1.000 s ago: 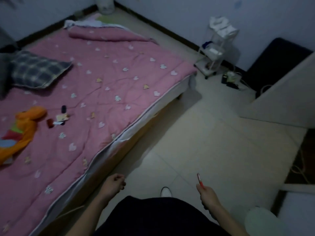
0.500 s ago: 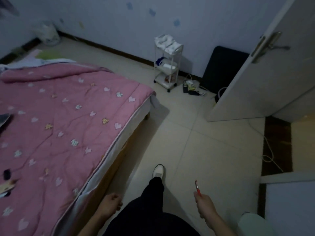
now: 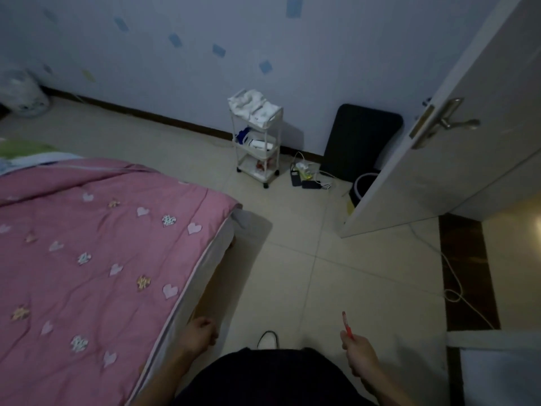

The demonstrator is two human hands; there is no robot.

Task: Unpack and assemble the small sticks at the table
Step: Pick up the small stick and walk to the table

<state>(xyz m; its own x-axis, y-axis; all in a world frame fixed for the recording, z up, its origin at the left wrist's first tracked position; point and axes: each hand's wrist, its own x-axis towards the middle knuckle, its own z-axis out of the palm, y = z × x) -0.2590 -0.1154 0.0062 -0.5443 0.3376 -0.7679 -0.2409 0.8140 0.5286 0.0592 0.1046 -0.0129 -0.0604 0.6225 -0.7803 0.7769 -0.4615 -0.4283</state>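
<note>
Nearest us, our right hand (image 3: 358, 357) closes its fingers round a small red stick (image 3: 347, 325), tip pointing up and forward, likely so it rides clear as we walk. Our left hand (image 3: 199, 336) hangs curled shut, apparently empty, just beside the pink bed (image 3: 96, 259). A shoe (image 3: 268, 339) steps onto the tiled floor (image 3: 336, 273). Further off, the white cart (image 3: 257, 142) stands by the wall and the door (image 3: 456, 136) stands open. No table here, so assembly waits.

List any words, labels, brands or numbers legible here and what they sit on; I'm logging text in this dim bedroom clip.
None can be read.
White three-tier rolling cart: packages on it, any print too blurred.
Thin red stick in the right hand: no marking visible.
Pale blue wall: plain coloured squares, no text.
</note>
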